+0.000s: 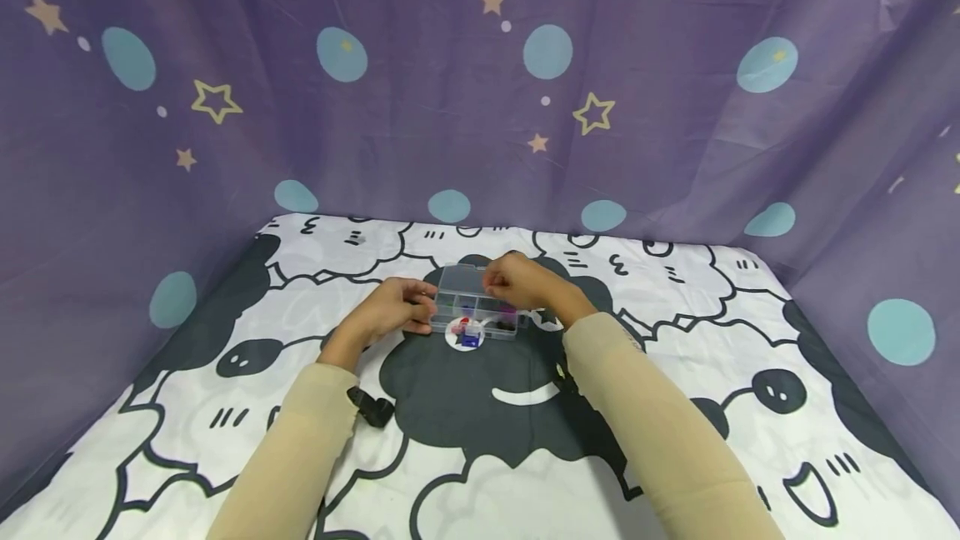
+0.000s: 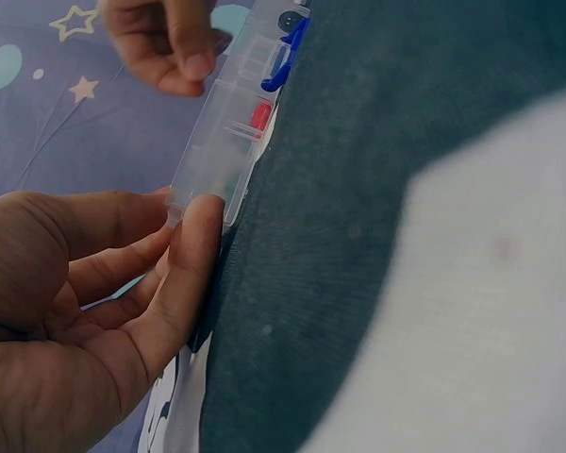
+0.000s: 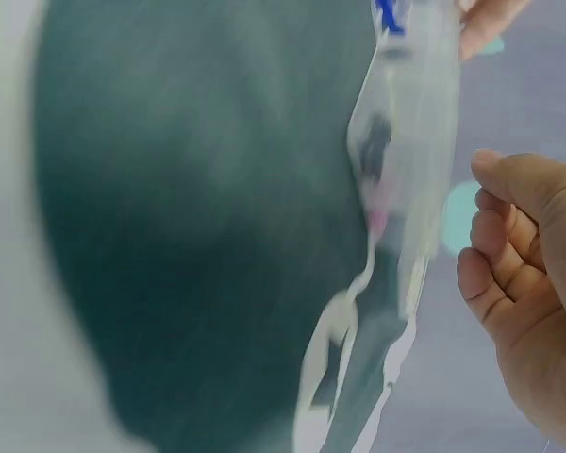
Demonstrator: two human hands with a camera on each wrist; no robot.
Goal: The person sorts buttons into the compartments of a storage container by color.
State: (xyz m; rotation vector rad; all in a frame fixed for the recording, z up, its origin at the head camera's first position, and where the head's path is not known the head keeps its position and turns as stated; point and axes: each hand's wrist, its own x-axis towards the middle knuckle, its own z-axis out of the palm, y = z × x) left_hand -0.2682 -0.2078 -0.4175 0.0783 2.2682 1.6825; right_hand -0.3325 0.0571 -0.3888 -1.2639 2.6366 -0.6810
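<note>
A clear plastic compartment box [image 1: 446,324] sits on the patterned cloth, its see-through lid [image 1: 459,278] raised at the back. My left hand [image 1: 395,307] pinches the box's left end between thumb and fingers, clearest in the left wrist view [image 2: 104,293]. Over the box's right part hovers my right hand [image 1: 517,280], fingers curled and apart from the compartments. A small dark patch shows by its fingertips in the left wrist view; whether it is held is unclear. A blue piece [image 2: 283,61], a red piece [image 2: 261,115] and a dark round button [image 2: 289,21] show at the box's front.
Pink and dark small pieces [image 1: 507,315] lie in the box's right compartments. A cloth with cloud faces [image 1: 525,423] covers the surface. Purple curtains [image 1: 450,107] hang behind and at both sides. A black device [image 1: 371,407] is at the left sleeve.
</note>
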